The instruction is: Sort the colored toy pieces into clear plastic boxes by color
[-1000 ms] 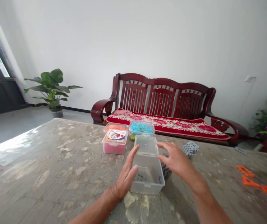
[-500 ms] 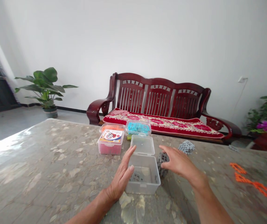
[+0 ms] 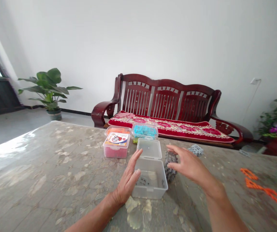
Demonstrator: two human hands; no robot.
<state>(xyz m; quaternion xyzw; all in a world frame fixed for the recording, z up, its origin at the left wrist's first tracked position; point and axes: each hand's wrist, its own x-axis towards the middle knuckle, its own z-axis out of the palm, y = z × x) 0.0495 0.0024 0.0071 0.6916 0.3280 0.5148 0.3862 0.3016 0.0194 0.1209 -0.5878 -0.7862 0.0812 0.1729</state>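
Note:
A clear plastic box [image 3: 150,192] stands open before me, its lid [image 3: 149,149] tipped back on the far side. A few dark grey pieces [image 3: 143,180] lie on its floor. My left hand [image 3: 129,180] is at the box's left side, fingers stretched and thumb apart; whether it touches the wall I cannot tell. Right of the box sits a heap of dark grey plastic pieces [image 3: 170,169]. Over its right side is my right hand [image 3: 185,162], thumb and fingers spread with nothing between them. Lighter grey-blue pieces [image 3: 196,149] are piled just behind that hand.
Beyond the left hand stand a box of pink pieces [image 3: 116,152] with a printed label, a box of orange pieces [image 3: 114,130] and a box of blue pieces [image 3: 144,131]. Orange joined pieces [image 3: 261,187] lie at the right. A wooden bench [image 3: 167,106] stands behind the table [image 3: 63,180].
The view has shifted slightly. My right hand has moved a little to the right, showing more of the dark grey heap. My left hand keeps its place beside the box.

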